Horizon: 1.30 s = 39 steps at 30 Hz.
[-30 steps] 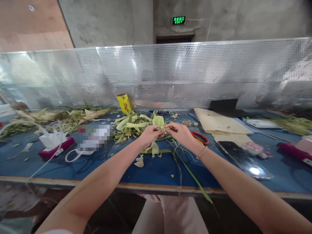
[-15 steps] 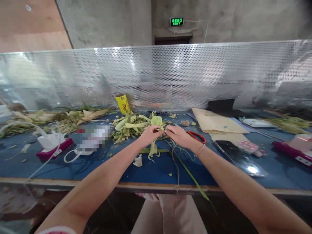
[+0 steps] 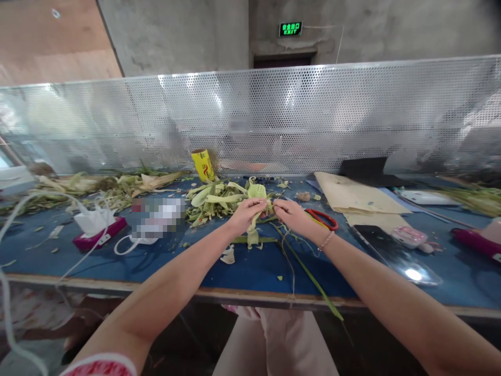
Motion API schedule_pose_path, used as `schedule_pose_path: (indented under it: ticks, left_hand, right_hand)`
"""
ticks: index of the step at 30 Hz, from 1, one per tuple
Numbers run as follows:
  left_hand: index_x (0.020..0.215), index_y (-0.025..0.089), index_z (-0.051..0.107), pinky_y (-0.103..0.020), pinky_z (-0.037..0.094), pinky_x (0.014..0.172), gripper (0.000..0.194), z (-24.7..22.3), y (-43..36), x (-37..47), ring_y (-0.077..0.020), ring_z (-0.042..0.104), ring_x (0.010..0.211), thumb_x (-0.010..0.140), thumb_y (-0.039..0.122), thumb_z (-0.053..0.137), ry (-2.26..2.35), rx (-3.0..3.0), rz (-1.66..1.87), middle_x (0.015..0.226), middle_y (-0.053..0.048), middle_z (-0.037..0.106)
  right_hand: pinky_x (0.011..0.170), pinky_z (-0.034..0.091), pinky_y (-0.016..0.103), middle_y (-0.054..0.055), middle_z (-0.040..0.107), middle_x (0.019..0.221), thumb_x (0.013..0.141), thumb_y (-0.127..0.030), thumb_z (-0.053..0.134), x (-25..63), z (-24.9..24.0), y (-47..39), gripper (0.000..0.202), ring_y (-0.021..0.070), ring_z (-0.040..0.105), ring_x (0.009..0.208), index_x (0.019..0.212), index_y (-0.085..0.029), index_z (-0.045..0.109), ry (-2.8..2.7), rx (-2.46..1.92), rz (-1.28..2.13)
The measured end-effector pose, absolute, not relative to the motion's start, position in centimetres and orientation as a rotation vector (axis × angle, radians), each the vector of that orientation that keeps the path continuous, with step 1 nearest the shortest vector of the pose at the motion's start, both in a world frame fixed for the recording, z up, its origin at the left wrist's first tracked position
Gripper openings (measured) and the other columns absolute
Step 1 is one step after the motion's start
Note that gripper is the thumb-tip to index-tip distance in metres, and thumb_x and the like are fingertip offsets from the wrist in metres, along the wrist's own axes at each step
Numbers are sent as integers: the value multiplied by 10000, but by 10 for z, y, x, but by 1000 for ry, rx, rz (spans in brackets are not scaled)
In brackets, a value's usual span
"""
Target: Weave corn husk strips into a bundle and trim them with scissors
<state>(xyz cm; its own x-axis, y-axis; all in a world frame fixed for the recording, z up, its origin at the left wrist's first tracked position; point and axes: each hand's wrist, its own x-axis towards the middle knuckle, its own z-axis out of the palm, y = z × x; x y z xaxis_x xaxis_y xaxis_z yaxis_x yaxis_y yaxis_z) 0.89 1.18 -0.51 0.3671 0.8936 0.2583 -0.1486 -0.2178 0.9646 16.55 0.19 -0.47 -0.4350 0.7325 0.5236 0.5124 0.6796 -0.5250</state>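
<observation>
Over the middle of the blue table, my left hand (image 3: 246, 215) pinches a pale green corn husk (image 3: 257, 191), whose strips stick up and hang below the fingers. My right hand (image 3: 290, 215) is closed at the husk's right side, its fingertips a short gap from the left ones. What exactly lies between the right fingertips is too small to make out. Left of the hands sits a heap of torn husks (image 3: 213, 198). Red-handled scissors (image 3: 324, 219) lie beside my right wrist. A long green leaf strip (image 3: 313, 284) and a thin string (image 3: 293, 266) reach over the front edge.
A yellow container (image 3: 202, 165) stands tilted near the perforated metal screen (image 3: 274, 120). More husks (image 3: 129, 190) lie at the far left. A tissue box (image 3: 99, 232) is at left. On the right are brown paper (image 3: 352, 193), a dark tablet (image 3: 391, 256) and a pink case (image 3: 409, 236).
My fingertips have drawn slightly apart, and more of the husk shows between them. The whole view has shifted a little, so things on the table appear farther right.
</observation>
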Motion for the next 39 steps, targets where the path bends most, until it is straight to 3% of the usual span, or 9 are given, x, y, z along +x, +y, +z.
schedule_pose_path:
  ticks: [6,16,25,33,39]
  left_hand:
    - [732,133,576,-222,354,539,267,-4,10,9,-57,443,507,583,331,674,733,1423,1100,562,35,507]
    - [765,145,531,-237,382,562,212,-5,13,6,-96,480,545,662,324,579,978,1853,1051,573,32,500]
    - [740,160,514,-223,357,548,161,-1,8,6,-89,438,551,729,319,495,963,2064,1130,619,20,489]
    - [702,162,489,-244,385,608,275,-4,6,10,-99,444,582,735,434,467,814,1764,1155,606,25,440]
    - [788,163,508,-237,385,623,190,-1,-2,13,-109,471,657,687,314,562,935,1958,1222,713,2,496]
  right_hand:
    - [522,288,226,-36,403,502,760,-193,328,166,-3,1,228,102,382,509,532,-193,342,-2091,-980,440]
    - [524,303,239,-30,409,513,835,-291,316,166,-15,4,294,111,395,512,556,-204,347,-2109,-967,441]
    - [508,361,242,-43,363,504,822,-326,317,158,-17,2,278,105,404,478,567,-213,323,-1885,-832,765]
    - [503,316,225,-44,383,472,746,-241,348,161,-9,3,226,92,382,474,526,-199,321,-1959,-905,577]
    - [506,296,227,-39,382,482,742,-243,337,165,-9,6,230,95,378,487,518,-196,329,-1971,-924,524]
